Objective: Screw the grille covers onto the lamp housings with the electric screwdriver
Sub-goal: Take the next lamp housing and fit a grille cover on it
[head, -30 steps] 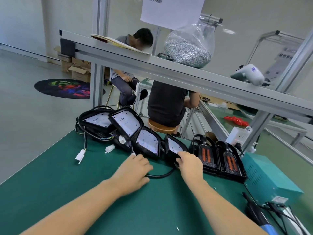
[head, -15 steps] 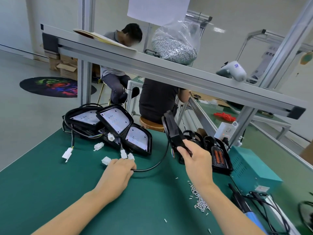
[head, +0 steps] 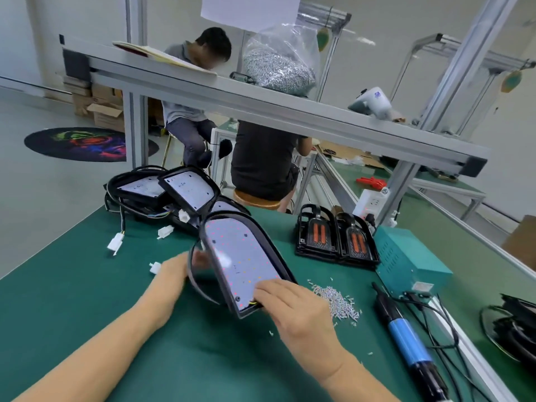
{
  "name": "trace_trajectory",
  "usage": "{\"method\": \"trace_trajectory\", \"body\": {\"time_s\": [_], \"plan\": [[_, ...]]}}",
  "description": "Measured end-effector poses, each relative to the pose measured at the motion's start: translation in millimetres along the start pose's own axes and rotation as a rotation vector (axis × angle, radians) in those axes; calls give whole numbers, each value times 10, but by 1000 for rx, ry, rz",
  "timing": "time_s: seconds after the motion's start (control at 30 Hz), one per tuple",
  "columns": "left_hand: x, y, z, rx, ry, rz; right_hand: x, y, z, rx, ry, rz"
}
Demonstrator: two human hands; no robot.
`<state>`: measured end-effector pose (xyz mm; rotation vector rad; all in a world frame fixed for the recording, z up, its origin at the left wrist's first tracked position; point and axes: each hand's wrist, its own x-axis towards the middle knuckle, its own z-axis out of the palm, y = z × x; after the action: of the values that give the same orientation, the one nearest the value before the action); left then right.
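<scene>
A black lamp housing [head: 240, 256] with a white LED board is tilted above the green mat, board facing me. My right hand [head: 293, 309] grips its near end. My left hand [head: 174, 271] is on its left side by the black cable [head: 197, 282], blurred by motion. Two grille covers [head: 336, 239] with orange inserts lie at the back right. A pile of small screws [head: 338, 301] lies right of my right hand. The electric screwdriver [head: 406, 340], blue-bodied, lies at the right.
More lamp housings [head: 174, 190] with white connectors sit at the back left. A teal power box [head: 406, 259] stands right of the covers. An aluminium shelf [head: 261, 103] crosses overhead, carrying a bag of screws [head: 278, 62]. Black parts [head: 513, 329] lie at the far right. Two people sit beyond.
My right hand has lifted one lamp housing from the row, brought it toward me and turned its LED board up. My left hand followed with the cable.
</scene>
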<state>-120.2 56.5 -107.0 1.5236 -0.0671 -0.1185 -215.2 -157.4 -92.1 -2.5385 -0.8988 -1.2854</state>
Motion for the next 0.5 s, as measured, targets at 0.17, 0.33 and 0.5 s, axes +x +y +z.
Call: {"method": "trace_trajectory", "body": {"time_s": [0.17,0.33,0.5], "plan": [[-236,126,-63,-586,-157,-205,-102,-144,-73,-38,-90,-138],[-369,91,-77,-437,-72,-271,-247,-236,-84,-22,-182,-172],[-412,92,-145,-307,108,-226,-289,-289,-59,44,-247,-173]]}}
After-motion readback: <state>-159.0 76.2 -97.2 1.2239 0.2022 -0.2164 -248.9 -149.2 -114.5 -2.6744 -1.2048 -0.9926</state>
